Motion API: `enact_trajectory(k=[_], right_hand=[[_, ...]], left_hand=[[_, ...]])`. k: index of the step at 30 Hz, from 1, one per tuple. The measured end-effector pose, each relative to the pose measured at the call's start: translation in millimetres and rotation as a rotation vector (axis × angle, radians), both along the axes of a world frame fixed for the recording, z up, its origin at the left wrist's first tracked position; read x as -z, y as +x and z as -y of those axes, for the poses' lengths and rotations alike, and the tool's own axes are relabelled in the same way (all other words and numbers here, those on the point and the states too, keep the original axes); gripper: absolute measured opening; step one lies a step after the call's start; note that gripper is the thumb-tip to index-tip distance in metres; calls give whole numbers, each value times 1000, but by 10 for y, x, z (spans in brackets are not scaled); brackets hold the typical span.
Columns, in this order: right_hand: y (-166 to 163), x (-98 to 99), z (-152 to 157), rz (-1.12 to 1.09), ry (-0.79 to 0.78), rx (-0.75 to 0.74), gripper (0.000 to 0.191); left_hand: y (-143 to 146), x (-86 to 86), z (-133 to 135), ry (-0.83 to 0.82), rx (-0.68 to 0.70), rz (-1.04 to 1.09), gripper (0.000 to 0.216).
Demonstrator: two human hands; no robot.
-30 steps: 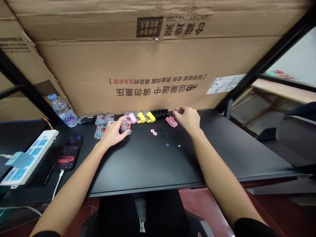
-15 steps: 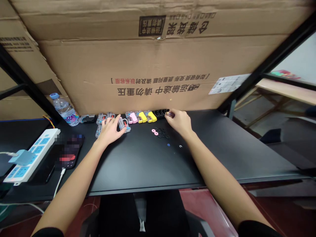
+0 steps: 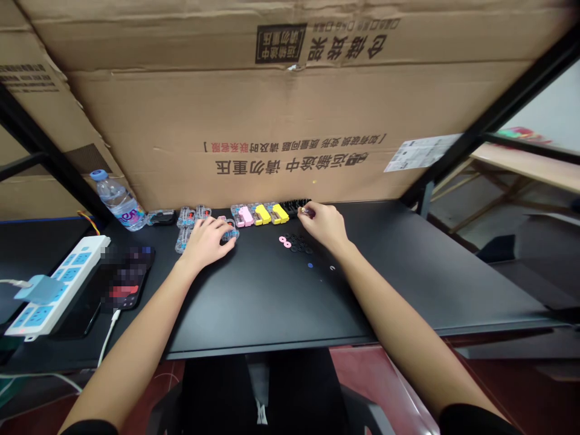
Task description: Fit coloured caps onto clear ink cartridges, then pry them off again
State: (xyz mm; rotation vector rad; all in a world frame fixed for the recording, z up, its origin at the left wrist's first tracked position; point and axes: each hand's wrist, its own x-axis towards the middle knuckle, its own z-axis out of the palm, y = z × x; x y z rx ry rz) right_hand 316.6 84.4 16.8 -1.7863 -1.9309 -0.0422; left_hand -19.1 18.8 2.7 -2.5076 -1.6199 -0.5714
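Observation:
My left hand (image 3: pixel 206 240) is at the cluster of clear plastic cases with blue and red parts inside. Its thumb and fingers curl round the rightmost clear case (image 3: pixel 233 233), which they partly cover. More clear cases (image 3: pixel 186 215) lie at its left. My right hand (image 3: pixel 325 225) pinches a small dark piece with a pale, shiny tip (image 3: pixel 304 211), too small to name. It is beside a row of black ridged parts (image 3: pixel 292 208) along the cardboard. Between the hands stand a pink-topped case (image 3: pixel 245 216) and two yellow-topped cases (image 3: pixel 261 214).
Black rings (image 3: pixel 299 243) and two pink rings (image 3: pixel 284 241) lie in front of the right hand, with a blue disc (image 3: pixel 310 265) nearby. A water bottle (image 3: pixel 120 202), phone (image 3: pixel 130 278) and power strip (image 3: pixel 58 287) occupy the left. The cardboard (image 3: pixel 272 109) walls the back.
My left hand has come down and right, its fingers curling over the rightmost clear case. My right hand has shifted slightly left with the small piece.

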Motion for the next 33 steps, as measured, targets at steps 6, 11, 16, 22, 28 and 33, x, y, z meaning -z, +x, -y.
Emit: enact_trajectory(k=[6,11,16,22,28,33], right_hand=[[-49,-32,33,1,-23,-17,23],[-99,-44,67,11,-19,-46,23],[-123,-6,65,19,-17,-89,22],[-155,-2,75,18,-46,-108,21],[-159,-5,79,20,-59,-107,21],[-163,-16,88,32,-68,-113,22]], left_hand=[[0,131,-29,-17,-89,-30,66],[130,187,-25,4,-65,-32,75],[265,219,-34,-40,12,-33,67],[291,153,-6,-34,37,-30,58],[274,54,77,-31,93,-41,49],[263,-10,136,-42,184,16,33]])
